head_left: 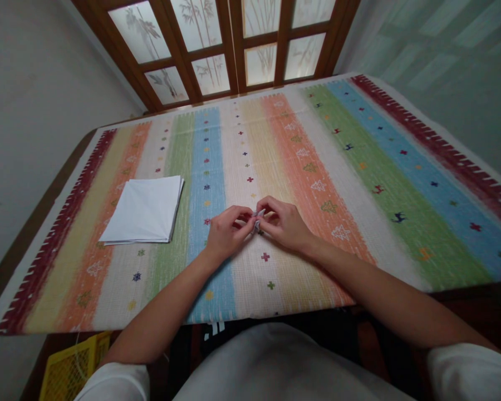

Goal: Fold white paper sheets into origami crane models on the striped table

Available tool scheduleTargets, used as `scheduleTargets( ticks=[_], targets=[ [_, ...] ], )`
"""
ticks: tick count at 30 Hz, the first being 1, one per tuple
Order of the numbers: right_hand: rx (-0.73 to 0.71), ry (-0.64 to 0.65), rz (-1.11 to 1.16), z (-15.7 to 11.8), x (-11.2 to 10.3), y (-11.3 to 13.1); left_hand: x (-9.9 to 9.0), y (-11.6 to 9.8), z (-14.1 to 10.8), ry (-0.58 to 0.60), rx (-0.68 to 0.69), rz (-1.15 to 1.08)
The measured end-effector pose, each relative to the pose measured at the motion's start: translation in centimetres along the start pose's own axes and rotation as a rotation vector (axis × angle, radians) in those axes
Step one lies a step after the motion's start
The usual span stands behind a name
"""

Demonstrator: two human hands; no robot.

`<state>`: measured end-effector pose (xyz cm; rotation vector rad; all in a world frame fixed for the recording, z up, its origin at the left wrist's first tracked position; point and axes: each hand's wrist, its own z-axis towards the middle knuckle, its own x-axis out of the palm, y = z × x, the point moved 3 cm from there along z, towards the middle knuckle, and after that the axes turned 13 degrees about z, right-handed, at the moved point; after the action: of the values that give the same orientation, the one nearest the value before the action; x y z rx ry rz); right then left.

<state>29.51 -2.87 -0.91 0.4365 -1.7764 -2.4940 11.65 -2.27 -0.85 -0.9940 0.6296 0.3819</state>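
A small piece of folded white paper [257, 221] is pinched between my two hands, just above the striped tablecloth near the middle of the table. My left hand [229, 229] grips its left side with thumb and fingertips. On the other side my right hand [284, 223] holds it the same way, the fingertips of both hands almost touching. Much of the paper is hidden behind the fingers, so its exact shape cannot be made out. To the left of my left hand lies a stack of white square paper sheets [144, 210].
The table wears a colourful striped cloth [334, 167]. A wooden door with frosted panes [212, 72] stands beyond the far edge, with walls on both sides. Below the near left edge is a yellow plastic crate [69, 370].
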Motion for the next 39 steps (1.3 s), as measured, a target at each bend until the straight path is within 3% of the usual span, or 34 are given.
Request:
scheduleTargets(
  ticks=[7,13,21,28,39],
  targets=[
    [0.085,-0.074,0.046,0.1,-0.1,-0.4,0.2,0.8,0.1,-0.015,-0.212,-0.052],
    [0.218,-0.121,0.209,0.4,-0.3,-1.5,0.5,1.7,0.4,0.017,-0.396,-0.322],
    [0.292,-0.074,0.38,0.5,-0.3,-2.0,0.7,1.8,0.5,0.119,-0.338,-0.3],
    [0.334,-0.11,0.435,0.6,-0.3,-1.9,0.3,1.9,0.6,0.04,-0.324,-0.242],
    [0.389,-0.117,0.453,0.6,-0.6,-2.1,0.6,2.6,0.4,0.062,-0.424,-0.316]
  ],
)
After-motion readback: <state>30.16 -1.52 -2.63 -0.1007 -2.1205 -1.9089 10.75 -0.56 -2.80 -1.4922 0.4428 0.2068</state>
